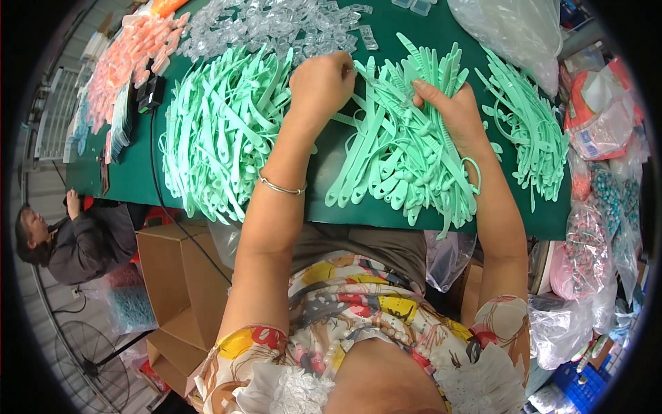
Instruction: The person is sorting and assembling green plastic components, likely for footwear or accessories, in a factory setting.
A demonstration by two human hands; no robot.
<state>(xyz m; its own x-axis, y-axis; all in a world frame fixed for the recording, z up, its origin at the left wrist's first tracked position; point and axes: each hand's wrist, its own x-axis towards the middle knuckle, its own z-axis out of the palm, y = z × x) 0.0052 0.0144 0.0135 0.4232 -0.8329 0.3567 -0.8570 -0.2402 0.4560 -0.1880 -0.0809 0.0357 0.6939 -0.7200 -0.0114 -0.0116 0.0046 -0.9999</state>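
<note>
My right hand (456, 114) wraps round a bundle of mint-green plastic straps (431, 65), thumb across the front, their notched ends fanned above it. Below and to its left, more straps (386, 165) lie in a pile with rounded ends toward me. My left hand (323, 83) is closed in a pinch at the upper left edge of that pile; what its fingertips hold is hidden. Beneath the left wrist spreads a large heap of the same green straps (221, 131). Clear plastic pieces (276, 27) lie just beyond the left hand.
Another strap pile (527, 127) lies at the right of the green table (331, 210). Peach-coloured pieces (134, 58) and a small black device (150, 95) with a cable are at left. Plastic bags (510, 34) crowd the right; a cardboard box (179, 276) stands below. Another person (89, 241) sits at left.
</note>
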